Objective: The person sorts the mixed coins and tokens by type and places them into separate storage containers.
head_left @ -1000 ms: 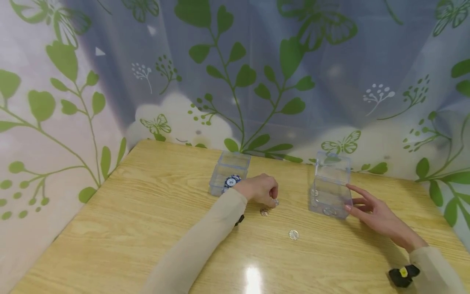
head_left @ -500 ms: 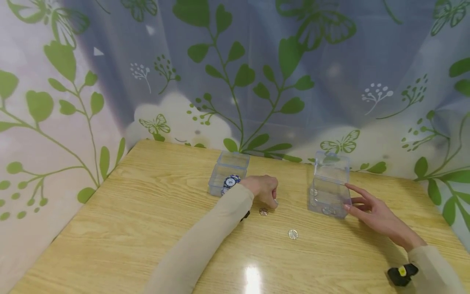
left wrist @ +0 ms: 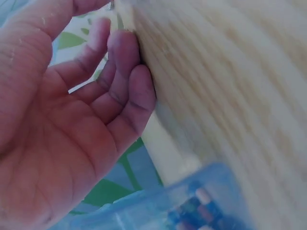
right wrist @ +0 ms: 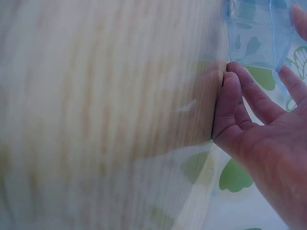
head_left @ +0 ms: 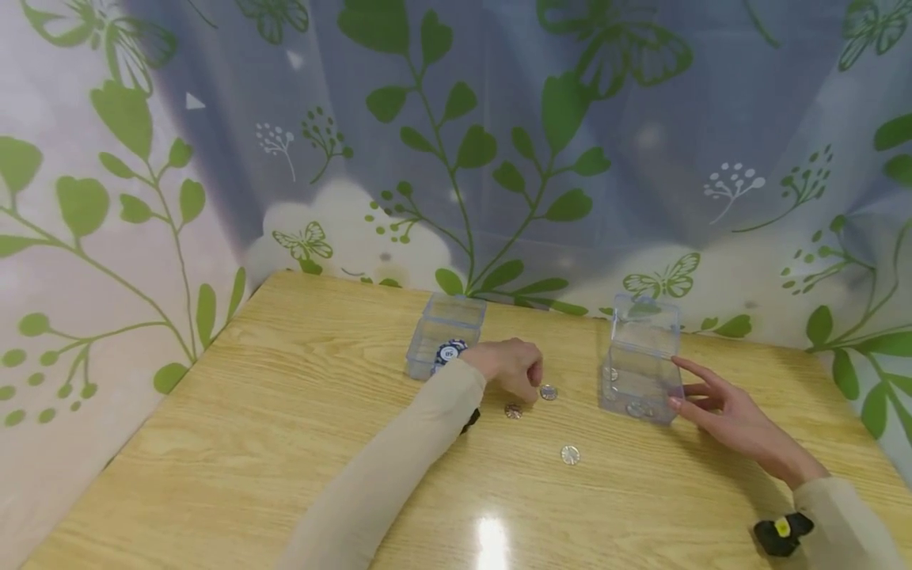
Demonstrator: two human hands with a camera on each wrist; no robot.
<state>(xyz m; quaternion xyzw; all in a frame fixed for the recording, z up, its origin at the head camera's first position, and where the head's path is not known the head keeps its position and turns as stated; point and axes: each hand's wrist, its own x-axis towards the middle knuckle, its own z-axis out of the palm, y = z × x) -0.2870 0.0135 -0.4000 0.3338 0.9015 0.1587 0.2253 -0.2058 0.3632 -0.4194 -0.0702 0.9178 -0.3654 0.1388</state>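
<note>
My left hand [head_left: 509,368] is low over the table, fingers loosely bent. Its fingertips are right beside a silver coin [head_left: 548,392] lying flat. Two more coins lie nearer: one [head_left: 513,412] below the hand, another [head_left: 570,454] to the right. In the left wrist view the curled fingers [left wrist: 125,52] rest at the table surface; the index and thumb tips are cut off at the top. My right hand [head_left: 727,412], fingers spread, touches the right side of a clear plastic box [head_left: 644,380] with its lid up and several coins [head_left: 637,409] inside.
A second clear box [head_left: 425,344], lid open, stands left of the left hand and holds blue and white poker chips [head_left: 450,352]. The sleeve partly covers it. A leaf-patterned curtain [head_left: 456,198] hangs behind the wooden table [head_left: 285,396].
The coin at my left fingertips was mostly covered by them and now shows whole, slightly to the right. My right hand stays at the box.
</note>
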